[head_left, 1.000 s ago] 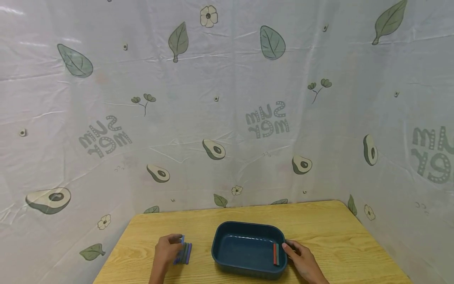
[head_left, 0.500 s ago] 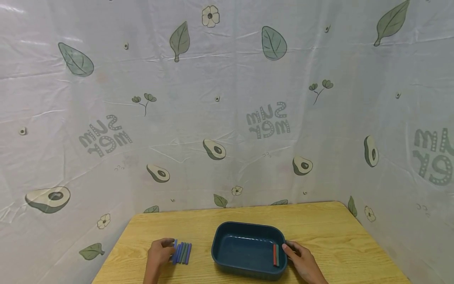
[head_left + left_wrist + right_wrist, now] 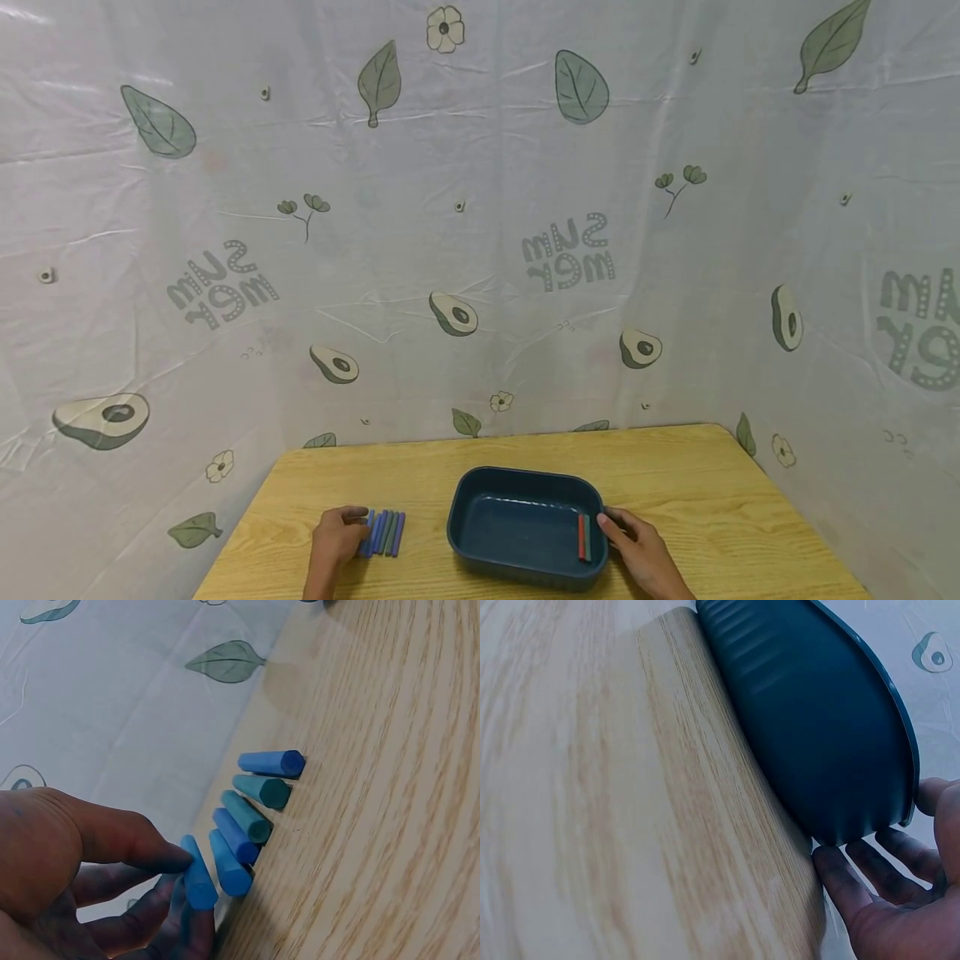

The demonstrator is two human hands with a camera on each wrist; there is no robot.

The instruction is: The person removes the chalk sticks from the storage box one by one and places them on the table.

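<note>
My left hand (image 3: 335, 537) pinches a light blue chalk stick (image 3: 198, 879) between thumb and fingers, at the left end of a row of chalk sticks. The row lies side by side on the table, with a lighter blue one (image 3: 231, 864) nearest, then a blue one (image 3: 236, 836), teal ones (image 3: 246, 817) and another blue one (image 3: 271, 763). Dusty marks show on the fingers. My right hand (image 3: 639, 547) holds the right end of a dark blue tray (image 3: 525, 573), thumb at the rim and fingers against the outer wall. Inside the tray lie a red chalk stick (image 3: 581, 537) and a green one (image 3: 587, 537).
The wooden table (image 3: 420, 467) carries the row on the left and the tray in the middle, with bare wood between them. A pale patterned sheet (image 3: 397, 250) hangs behind and along both sides.
My left hand has moved left with the chalk stick, from over the row to its left end, uncovering the other sticks. My right hand and the tray have stayed in place.
</note>
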